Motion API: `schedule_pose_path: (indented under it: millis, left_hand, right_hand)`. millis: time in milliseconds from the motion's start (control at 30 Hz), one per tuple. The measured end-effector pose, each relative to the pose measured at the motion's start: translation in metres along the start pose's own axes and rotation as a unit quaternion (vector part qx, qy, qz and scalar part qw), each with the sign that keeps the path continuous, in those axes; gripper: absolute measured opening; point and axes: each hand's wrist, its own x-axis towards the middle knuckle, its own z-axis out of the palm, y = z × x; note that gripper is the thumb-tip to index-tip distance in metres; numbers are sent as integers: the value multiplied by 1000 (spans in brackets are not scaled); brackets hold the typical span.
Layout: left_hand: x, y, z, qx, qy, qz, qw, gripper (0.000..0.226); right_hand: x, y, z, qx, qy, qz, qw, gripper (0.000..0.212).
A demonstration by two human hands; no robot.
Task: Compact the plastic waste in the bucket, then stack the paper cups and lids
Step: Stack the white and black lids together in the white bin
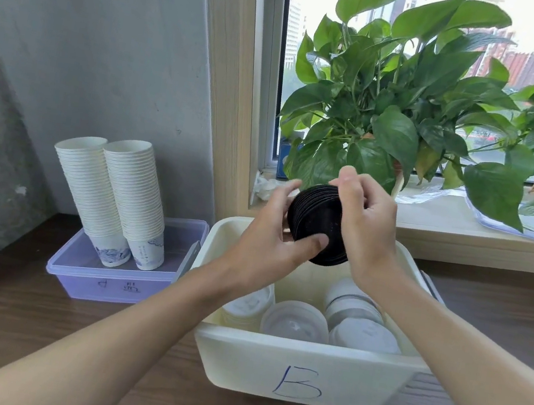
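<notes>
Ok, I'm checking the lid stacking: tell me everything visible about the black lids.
The black lids are a nested stack of thin round discs, plastic by the look, held tilted on edge above the white bin marked B. The left hand grips them with its thumb across the face; the right hand curls over their top edge. Nothing else touches them.

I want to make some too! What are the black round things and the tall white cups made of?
The black lids look like thin plastic: dark, faintly shiny, thin stacked edges. The white cups look like paper: matte, with rolled rims; any coating cannot be told.
</notes>
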Motion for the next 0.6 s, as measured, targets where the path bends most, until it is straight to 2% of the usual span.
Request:
schedule_pose_path:
  millis: [67, 100, 133, 200, 267, 300, 367, 433, 600]
  left_hand:
    - [2, -2, 0, 1, 15, 8, 1000, 61]
    - [2, -2, -1, 4, 24, 11, 1000, 58]
    - [3, -3, -3, 6, 31, 10, 999, 59]
    - [4, -3, -4, 14, 36, 6, 999, 71]
    - [3, -3, -4, 2, 35, -1, 999, 74]
    - [3, -2, -4, -21, 38, -12, 999, 69]
    - [3, -2, -4, -36, 34, -21, 999, 43]
    - [4, -3, -6, -17, 37, -11, 999, 29]
    - [3, -1, -8, -5, 55, 8, 998, 31]
  right_hand:
    - [-1, 0, -1, 35, -35, 29, 998, 56]
    - [-2, 1, -2, 36, -65, 18, 997, 49]
    - [-4, 3, -3, 22, -99, 3, 995, 41]
    - [-5, 4, -5, -24, -146, -23, 989, 43]
    - [-4, 4, -6, -48, -134, -36, 989, 42]
    - [-2, 5, -6, -51, -116, -40, 991, 37]
    - [-1, 6, -6, -49, -100, -37, 993, 33]
    - [-1, 8, -5, -53, -108, -31, 992, 33]
    - [0, 9, 0, -72, -110, -63, 989, 17]
